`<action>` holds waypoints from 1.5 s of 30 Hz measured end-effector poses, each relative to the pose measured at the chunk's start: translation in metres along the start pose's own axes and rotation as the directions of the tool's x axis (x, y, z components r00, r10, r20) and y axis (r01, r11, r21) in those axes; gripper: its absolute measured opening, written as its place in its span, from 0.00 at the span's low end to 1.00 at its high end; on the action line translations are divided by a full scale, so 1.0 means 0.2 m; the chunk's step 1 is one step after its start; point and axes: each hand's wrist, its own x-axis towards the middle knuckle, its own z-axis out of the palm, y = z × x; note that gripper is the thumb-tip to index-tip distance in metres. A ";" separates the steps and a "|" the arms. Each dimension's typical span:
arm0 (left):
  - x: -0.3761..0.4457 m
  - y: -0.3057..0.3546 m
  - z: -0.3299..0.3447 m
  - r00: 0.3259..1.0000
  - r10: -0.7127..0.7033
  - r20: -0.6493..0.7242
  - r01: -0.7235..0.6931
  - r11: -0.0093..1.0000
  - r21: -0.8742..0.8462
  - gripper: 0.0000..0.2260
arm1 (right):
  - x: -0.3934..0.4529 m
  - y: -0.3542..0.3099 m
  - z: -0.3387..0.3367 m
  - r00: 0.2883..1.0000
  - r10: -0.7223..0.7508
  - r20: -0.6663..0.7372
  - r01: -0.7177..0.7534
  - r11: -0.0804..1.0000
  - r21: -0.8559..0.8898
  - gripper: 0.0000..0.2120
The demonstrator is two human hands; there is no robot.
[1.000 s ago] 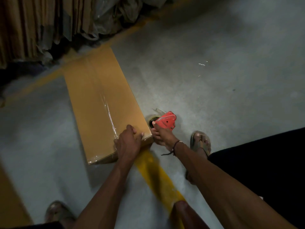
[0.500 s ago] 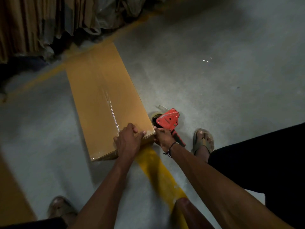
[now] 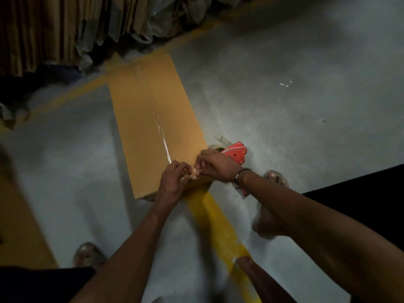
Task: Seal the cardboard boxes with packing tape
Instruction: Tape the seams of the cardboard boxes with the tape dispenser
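Cardboard box [image 3: 153, 119], flat on floor toward 12 o'clock; both hands, left hand [image 3: 172, 182] and right hand [image 3: 215, 166], pinching tape end [image 3: 193, 171] at near edge; best pressed down firmly, wrinkle-free; dispenser [image 3: 237, 153] at 1 o'clock.

Just one head-worn wide-angle cam here, looking steeply down and forward at the concrete floor [image 3: 284, 132], close above the cardboard box [image 3: 150, 119], with both forearms reaching in from below it.
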 end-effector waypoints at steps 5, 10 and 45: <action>0.02 0.01 -0.02 0.988 0.096 0.123 -0.117 0.977 0.177 0.13 | -0.01 0.00 -0.02 0.983 -0.144 0.115 0.170 0.949 -0.265 0.08; 0.02 -0.08 -0.03 0.937 0.231 0.261 -0.318 0.874 0.368 0.17 | 0.03 -0.03 -0.13 0.907 -0.206 0.366 0.377 0.785 -0.492 0.15; -0.47 -0.25 -0.38 0.891 -0.435 -0.131 0.441 0.898 0.012 0.29 | 0.08 -0.28 -0.09 0.890 0.264 0.373 0.048 0.758 -0.651 0.25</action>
